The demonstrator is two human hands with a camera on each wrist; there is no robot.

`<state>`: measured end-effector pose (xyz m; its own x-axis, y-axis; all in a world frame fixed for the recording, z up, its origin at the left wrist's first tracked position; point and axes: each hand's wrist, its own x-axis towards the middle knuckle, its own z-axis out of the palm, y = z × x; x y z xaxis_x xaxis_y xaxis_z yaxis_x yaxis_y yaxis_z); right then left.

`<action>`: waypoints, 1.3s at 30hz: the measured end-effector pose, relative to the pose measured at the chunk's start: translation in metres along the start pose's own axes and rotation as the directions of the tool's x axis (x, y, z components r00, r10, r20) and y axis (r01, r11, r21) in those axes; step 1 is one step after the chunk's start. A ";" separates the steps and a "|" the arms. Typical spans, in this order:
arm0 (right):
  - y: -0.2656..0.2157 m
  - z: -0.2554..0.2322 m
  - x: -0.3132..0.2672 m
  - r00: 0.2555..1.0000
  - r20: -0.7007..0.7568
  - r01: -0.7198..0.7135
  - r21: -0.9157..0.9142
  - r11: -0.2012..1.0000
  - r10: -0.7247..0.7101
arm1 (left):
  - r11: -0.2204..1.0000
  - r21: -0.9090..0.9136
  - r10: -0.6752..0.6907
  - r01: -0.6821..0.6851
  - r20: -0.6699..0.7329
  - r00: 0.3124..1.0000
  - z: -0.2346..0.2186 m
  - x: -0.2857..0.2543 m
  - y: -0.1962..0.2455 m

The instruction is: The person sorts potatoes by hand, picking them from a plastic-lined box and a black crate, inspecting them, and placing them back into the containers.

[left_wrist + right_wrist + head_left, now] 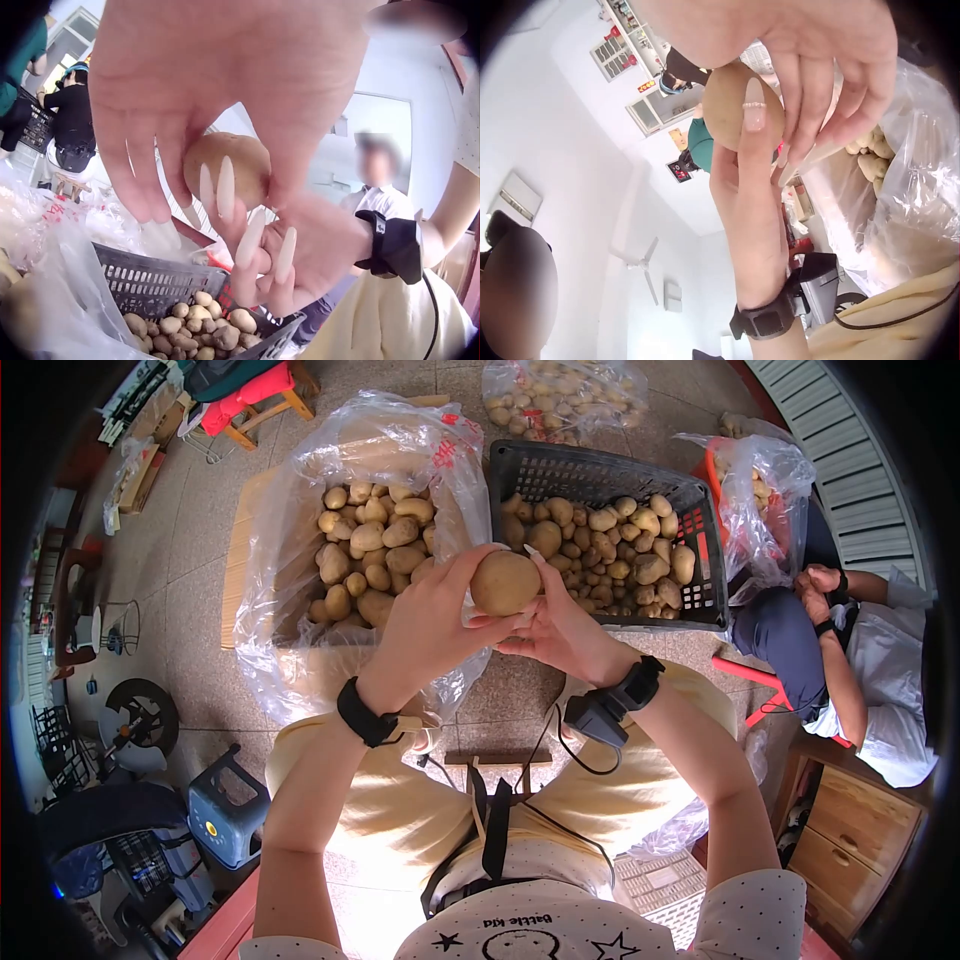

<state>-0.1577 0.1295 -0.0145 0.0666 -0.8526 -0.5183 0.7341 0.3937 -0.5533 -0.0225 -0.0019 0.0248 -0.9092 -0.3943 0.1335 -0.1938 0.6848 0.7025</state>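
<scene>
One round, tan potato [505,583] is held up between both hands, above the gap between a plastic-lined box and a black crate. My left hand [440,610] grips it from the left, with thumb and fingers curved around its side. From the right, my right hand [560,625] pinches it, with long pale nails lying against the skin of the potato [244,176] in the left wrist view. The right wrist view shows the left thumb [755,112] pressed on its surface. Several potatoes [370,538] fill the box, and smaller ones [610,550] lie in the crate.
Clear plastic [270,580] drapes over the box's sides. The black crate [610,460] has a raised slatted rim. Behind it lies a bag of potatoes [565,400]. A seated person [860,650] is at the right near a red bucket [714,465]; a blue stool [228,810] stands at left.
</scene>
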 end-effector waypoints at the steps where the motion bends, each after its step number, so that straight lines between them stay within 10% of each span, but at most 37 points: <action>1: -0.001 0.000 0.000 1.000 0.020 -0.007 0.004 1.000 0.007 | 1.000 0.000 0.000 0.000 0.000 1.000 0.001 0.000 0.000; 7: 0.002 0.001 -0.002 0.997 -0.025 -0.074 -0.048 0.996 0.073 | 0.997 -0.017 -0.075 0.076 0.019 0.997 0.002 -0.001 0.000; 19: -0.001 0.001 -0.006 0.985 -0.106 -0.160 -0.276 0.948 0.135 | 0.797 0.578 -0.297 0.172 0.129 0.946 -0.016 0.004 -0.059; 27: -0.004 0.004 -0.008 0.991 -0.104 -0.111 -0.277 0.954 0.085 | 0.603 0.613 -0.258 0.511 -0.456 0.852 -0.051 0.022 -0.099; 39: -0.005 0.006 -0.013 0.993 -0.118 -0.067 -0.302 0.951 0.033 | 0.790 0.568 -0.194 0.230 -0.125 0.973 -0.015 0.014 -0.083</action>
<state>-0.1581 0.1360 -0.0009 0.0106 -0.7930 -0.6091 0.4896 0.5353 -0.6883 -0.0138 -0.0733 -0.0213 -0.8010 -0.5932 0.0813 -0.5720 0.7983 0.1885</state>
